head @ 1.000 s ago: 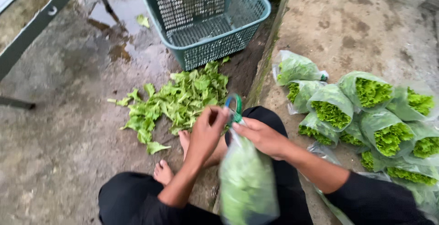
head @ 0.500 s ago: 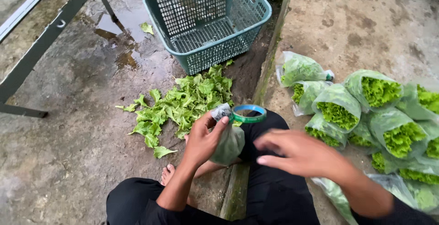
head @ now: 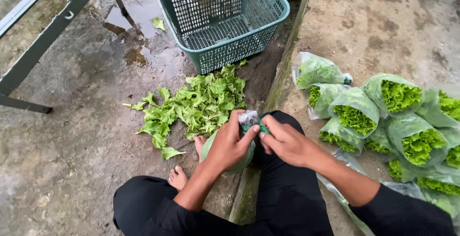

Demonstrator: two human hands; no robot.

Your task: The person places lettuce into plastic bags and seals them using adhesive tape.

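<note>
Basically, left hand [head: 229, 146] is curled tight round the gathered neck of the bagged lettuce [head: 239, 153] over the knees; right hand [head: 287, 142] pinches green tape [head: 252, 128] at the twist, so keep the neck bunched and tape taut. Film is thin, crinkly, clear; leaves frilly; the heap of bagged heads [head: 383, 116] on rough concrete looks cone-shaped.

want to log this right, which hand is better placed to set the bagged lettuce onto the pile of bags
Probably the right hand: the pile of bagged lettuce lies on its side. The left hand grips the bag but would have to cross over.
</note>
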